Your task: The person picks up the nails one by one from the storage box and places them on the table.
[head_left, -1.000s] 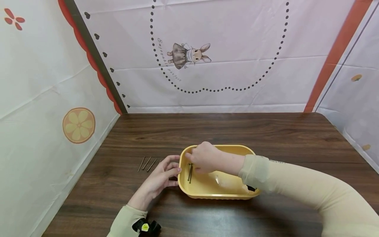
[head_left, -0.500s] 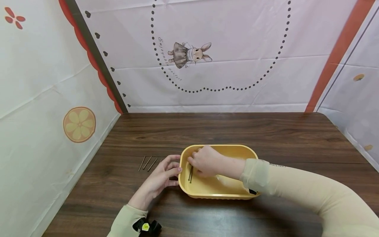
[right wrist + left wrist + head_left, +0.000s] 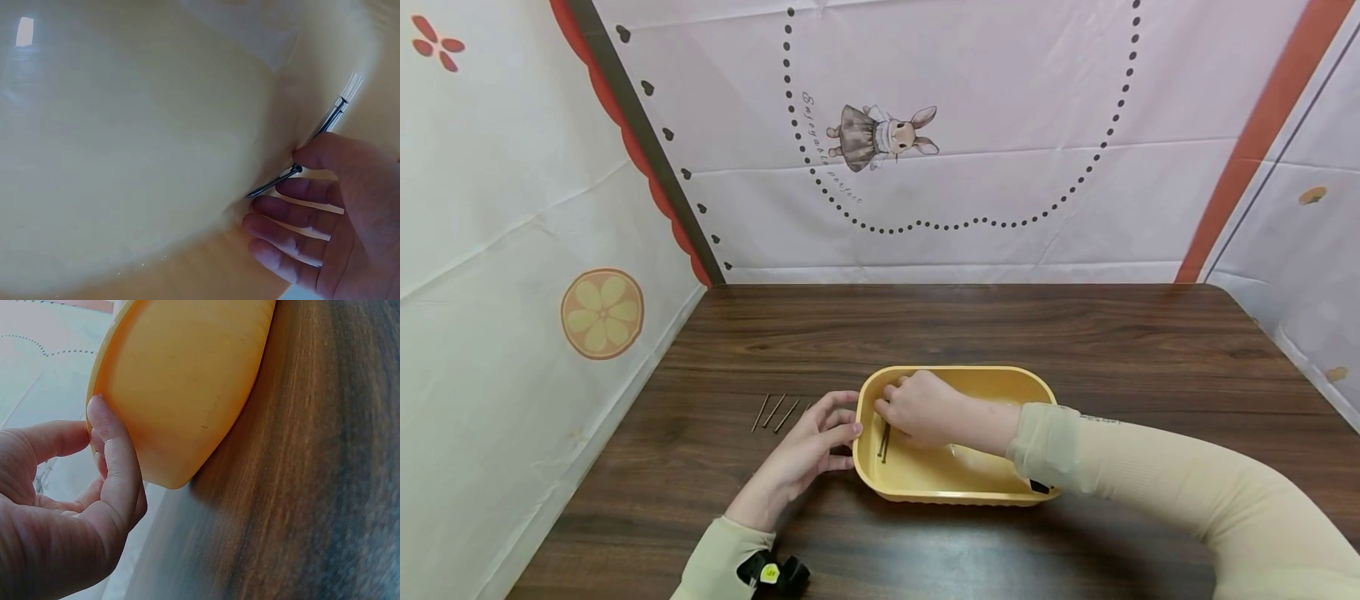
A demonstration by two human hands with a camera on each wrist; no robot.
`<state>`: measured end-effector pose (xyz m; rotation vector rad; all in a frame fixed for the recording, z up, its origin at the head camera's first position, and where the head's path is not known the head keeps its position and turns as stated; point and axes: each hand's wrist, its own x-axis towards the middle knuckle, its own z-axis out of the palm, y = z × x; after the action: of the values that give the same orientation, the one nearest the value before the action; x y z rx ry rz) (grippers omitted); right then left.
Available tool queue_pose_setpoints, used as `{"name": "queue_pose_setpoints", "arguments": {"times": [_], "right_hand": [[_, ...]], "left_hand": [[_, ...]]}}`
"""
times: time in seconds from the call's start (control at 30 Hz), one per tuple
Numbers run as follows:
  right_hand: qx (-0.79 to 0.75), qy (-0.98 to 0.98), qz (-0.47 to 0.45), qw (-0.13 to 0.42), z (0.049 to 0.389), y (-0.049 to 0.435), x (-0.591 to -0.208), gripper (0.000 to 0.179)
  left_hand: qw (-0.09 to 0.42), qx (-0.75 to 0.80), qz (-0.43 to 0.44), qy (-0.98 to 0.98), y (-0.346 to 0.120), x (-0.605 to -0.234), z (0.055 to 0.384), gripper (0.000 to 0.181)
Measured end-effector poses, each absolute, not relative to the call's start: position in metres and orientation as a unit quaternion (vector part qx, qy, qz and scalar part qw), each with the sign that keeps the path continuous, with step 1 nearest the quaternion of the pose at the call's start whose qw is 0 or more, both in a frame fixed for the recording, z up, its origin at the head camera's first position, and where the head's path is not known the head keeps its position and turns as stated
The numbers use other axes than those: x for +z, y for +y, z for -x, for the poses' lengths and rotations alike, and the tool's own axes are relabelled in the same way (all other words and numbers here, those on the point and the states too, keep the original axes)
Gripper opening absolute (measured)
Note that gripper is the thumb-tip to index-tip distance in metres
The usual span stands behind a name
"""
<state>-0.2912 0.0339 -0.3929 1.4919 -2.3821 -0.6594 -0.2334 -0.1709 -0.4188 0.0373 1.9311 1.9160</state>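
Observation:
A yellow plastic bin (image 3: 925,492) stands on the table. My left hand (image 3: 808,446) rests its spread, bent fingers against the bin's left end; the left wrist view shows the fingertips right at the rim. Inside the bin, my right hand (image 3: 917,408) reaches down near the left end. In the right wrist view its thumb and index finger pinch a thin dark nail (image 3: 272,183), with the other fingers curled beside it. More dark nails (image 3: 334,112) lie just past the thumb. In the head view, the nails (image 3: 884,446) in the bin are partly hidden by the right hand.
Several thin nails (image 3: 780,412) lie in a slanted row on the dark wooden table (image 3: 962,325), left of the bin; the left hand partly covers the rightmost. Printed white cloth (image 3: 1000,100) hangs behind and at both sides.
My right hand has lowered slightly into the bin and closed in over the upper ends of the nails. The left hand keeps its place at the bin's end.

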Motion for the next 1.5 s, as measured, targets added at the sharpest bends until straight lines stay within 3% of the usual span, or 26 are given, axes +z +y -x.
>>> {"name": "queue_pose_setpoints", "arguments": {"times": [0.17,0.3,0.63,1.5], "right_hand": [[-0.234,-0.817,-0.512,0.123,0.291,0.031,-0.395,0.018],[-0.243,-0.809,-0.512,0.155,0.291,0.030,-0.398,0.011],[-0.282,-0.787,-0.507,0.213,0.288,0.026,-0.405,0.013],[-0.283,-0.787,-0.527,0.153,0.291,0.031,-0.389,0.010]], "left_hand": [[0.209,0.690,-0.015,0.693,-0.170,-0.419,0.233,0.054],[0.207,0.689,-0.015,0.694,-0.170,-0.419,0.234,0.054],[0.207,0.689,-0.015,0.694,-0.171,-0.419,0.234,0.055],[0.208,0.689,-0.017,0.694,-0.170,-0.418,0.233,0.053]]}}
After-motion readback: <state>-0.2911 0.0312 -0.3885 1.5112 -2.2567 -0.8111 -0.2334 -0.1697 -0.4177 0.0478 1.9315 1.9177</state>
